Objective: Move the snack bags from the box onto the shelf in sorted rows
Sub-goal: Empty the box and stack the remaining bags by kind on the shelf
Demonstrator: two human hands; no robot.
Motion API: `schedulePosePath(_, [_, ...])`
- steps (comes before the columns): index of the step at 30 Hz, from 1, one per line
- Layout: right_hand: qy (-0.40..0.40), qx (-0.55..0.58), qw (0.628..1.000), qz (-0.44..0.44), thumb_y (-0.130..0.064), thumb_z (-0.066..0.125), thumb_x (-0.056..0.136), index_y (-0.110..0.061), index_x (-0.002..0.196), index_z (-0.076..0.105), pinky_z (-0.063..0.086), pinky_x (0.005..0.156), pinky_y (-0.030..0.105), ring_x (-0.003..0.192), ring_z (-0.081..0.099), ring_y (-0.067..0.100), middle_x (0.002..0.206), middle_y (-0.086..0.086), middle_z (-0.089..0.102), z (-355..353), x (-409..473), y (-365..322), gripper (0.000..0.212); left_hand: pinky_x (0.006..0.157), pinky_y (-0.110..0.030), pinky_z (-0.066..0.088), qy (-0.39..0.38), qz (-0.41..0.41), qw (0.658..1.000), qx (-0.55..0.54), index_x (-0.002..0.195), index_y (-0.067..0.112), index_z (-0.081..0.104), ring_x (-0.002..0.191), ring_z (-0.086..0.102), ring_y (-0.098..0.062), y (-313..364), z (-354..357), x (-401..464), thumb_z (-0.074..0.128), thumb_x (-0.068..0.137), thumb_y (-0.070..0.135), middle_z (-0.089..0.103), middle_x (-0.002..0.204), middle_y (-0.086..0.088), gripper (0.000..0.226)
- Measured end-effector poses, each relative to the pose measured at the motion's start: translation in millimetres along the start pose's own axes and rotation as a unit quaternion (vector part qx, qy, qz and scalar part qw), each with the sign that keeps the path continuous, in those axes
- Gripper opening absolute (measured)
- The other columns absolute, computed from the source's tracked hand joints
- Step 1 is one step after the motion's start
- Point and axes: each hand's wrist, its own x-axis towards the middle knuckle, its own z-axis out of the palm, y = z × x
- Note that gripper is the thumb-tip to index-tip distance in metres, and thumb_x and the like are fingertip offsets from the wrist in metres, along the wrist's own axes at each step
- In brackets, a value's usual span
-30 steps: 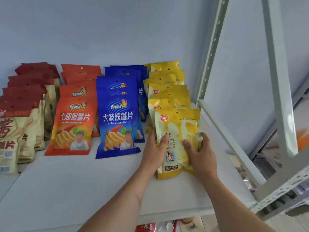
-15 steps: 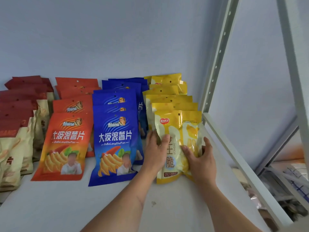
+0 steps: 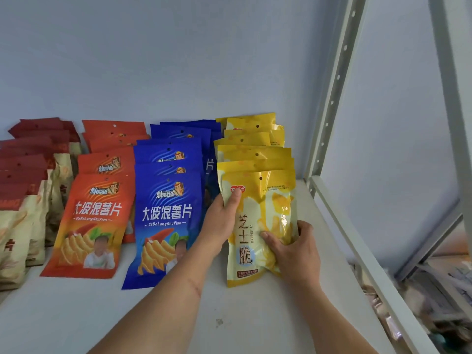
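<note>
Seating yellow bag (image 3: 258,226) at row front | left hand (image 3: 221,223) grips its left edge, thumb on top | right hand (image 3: 293,249) clasps lower right, squaring it | blue row (image 3: 166,213) just left of left hand.

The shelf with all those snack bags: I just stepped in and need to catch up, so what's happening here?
A person is stocking the shelf with snack bags in rows sorted by colour. Both hands hold the front yellow bag at the head of the yellow row: the left hand grips its left edge, the right hand its lower right. Blue, orange and dark red and beige rows lie to the left.
</note>
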Motion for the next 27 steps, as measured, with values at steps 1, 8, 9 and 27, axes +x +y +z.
schedulePosePath(1, [0.0, 0.0, 1.0, 0.0, -0.079, 0.074, 0.057, -0.029, 0.114, 0.044, 0.049, 0.079, 0.035, 0.096, 0.06, 0.016, 0.104, -0.01, 0.06, -0.3, 0.2, -0.1, 0.081, 0.089, -0.028, 0.052, 0.002, 0.007, 1.0, 0.013, 0.131, 0.035, 0.055, 0.109, 0.063, -0.006, 0.6, 0.3, -0.6, 0.05, 0.091, 0.065, 0.066, 0.115, 0.018, 0.05])
schedulePosePath(8, [-0.009, 0.016, 1.0, 0.013, -0.08, 0.073, 0.055, -0.032, 0.108, 0.04, 0.049, 0.075, 0.034, 0.095, 0.061, 0.015, 0.103, -0.011, 0.06, -2.7, -3.9, -3.6, 0.078, 0.074, -0.027, 0.056, 0.025, -0.002, 0.999, -0.04, 0.119, 0.031, 0.059, 0.095, 0.07, -0.006, 19.0, 1.6, 4.6, 0.081, 0.077, 0.05, 0.072, 0.107, 0.011, 0.051])
schedulePosePath(9, [-0.014, 0.017, 1.0, 0.017, -0.081, 0.072, 0.055, -0.032, 0.108, 0.04, 0.051, 0.077, 0.036, 0.096, 0.062, 0.016, 0.104, -0.011, 0.06, -2.3, -3.5, -3.4, 0.078, 0.079, -0.034, 0.059, 0.027, -0.004, 0.999, -0.029, 0.12, 0.028, 0.059, 0.097, 0.071, -0.01, 18.1, 3.1, 6.8, 0.083, 0.072, 0.053, 0.073, 0.108, 0.009, 0.059])
schedulePosePath(27, [-0.038, 0.111, 0.993, -0.011, -0.08, 0.067, 0.068, -0.032, 0.143, 0.04, 0.052, 0.099, 0.045, 0.113, 0.064, 0.02, 0.128, -0.005, 0.065, 4.3, 67.0, -59.7, 0.093, 0.092, -0.053, 0.058, -0.007, -0.015, 0.988, -0.152, 0.129, 0.033, 0.055, 0.103, 0.073, -0.022, 2.4, 0.9, 29.4, 0.093, 0.063, 0.041, 0.074, 0.116, 0.0, 0.077])
